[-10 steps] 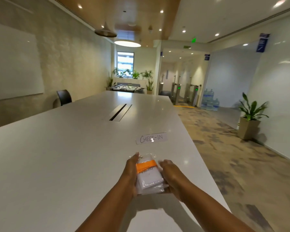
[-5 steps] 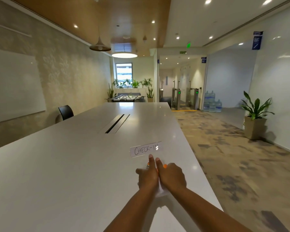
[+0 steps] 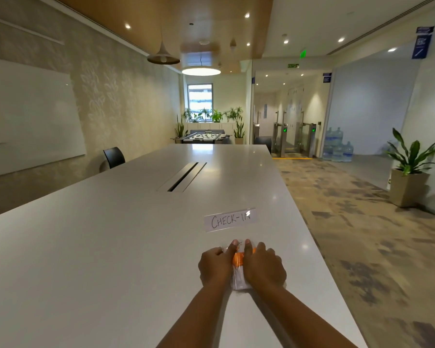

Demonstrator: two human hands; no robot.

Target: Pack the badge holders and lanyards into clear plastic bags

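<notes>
A clear plastic bag (image 3: 239, 280) holding an orange lanyard (image 3: 237, 259) and white badge holders lies on the white table (image 3: 111, 247) near its right edge. Both hands lie on top of it, side by side. My left hand (image 3: 215, 267) covers the bag's left half and my right hand (image 3: 264, 268) its right half. Both forefingers stretch forward along the bag and press it down. Only a narrow strip of bag and lanyard shows between the hands.
A paper label reading CHECK-IN (image 3: 231, 220) lies on the table just beyond the bag. A cable slot (image 3: 183, 176) runs along the table's middle. A black chair (image 3: 114, 156) stands at the far left, and a potted plant (image 3: 409, 172) on the carpet to the right.
A second ago my hands held the bag by its two sides above the table. They have since moved it forward, set it down near the label, and come over its top.
</notes>
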